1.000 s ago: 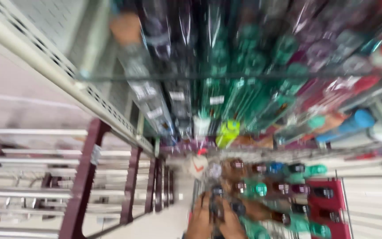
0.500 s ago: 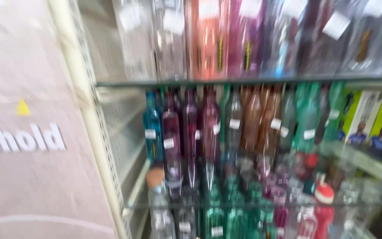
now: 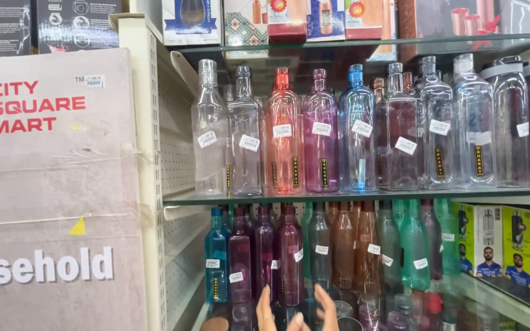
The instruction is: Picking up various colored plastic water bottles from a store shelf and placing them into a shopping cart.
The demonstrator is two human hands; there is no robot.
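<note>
Only fingertips show at the bottom edge of the head view. My left hand (image 3: 264,311) and my right hand (image 3: 327,306) rise side by side, fingers pointing up, in front of the lower shelf's bottles. The rest of both hands is cut off, so what they hold is hidden. Nearest to them are a magenta bottle (image 3: 290,254) and a smoky grey bottle (image 3: 319,254). Above, on a glass shelf (image 3: 351,194), stands a row of tall bottles: clear (image 3: 209,132), red (image 3: 283,135), pink (image 3: 321,135) and blue (image 3: 356,132).
A large pale cardboard box (image 3: 50,184) fills the left side against the cream perforated shelf upright (image 3: 148,184). Yellow-green boxed bottles (image 3: 504,245) sit at the right. Boxed goods (image 3: 265,18) line the top shelf. More bottle caps crowd the shelf below my hands.
The view has swung from a blurred look down the aisle to a steady look at the bottle shelves. My fingertips have come back into view at the bottom edge.
</note>
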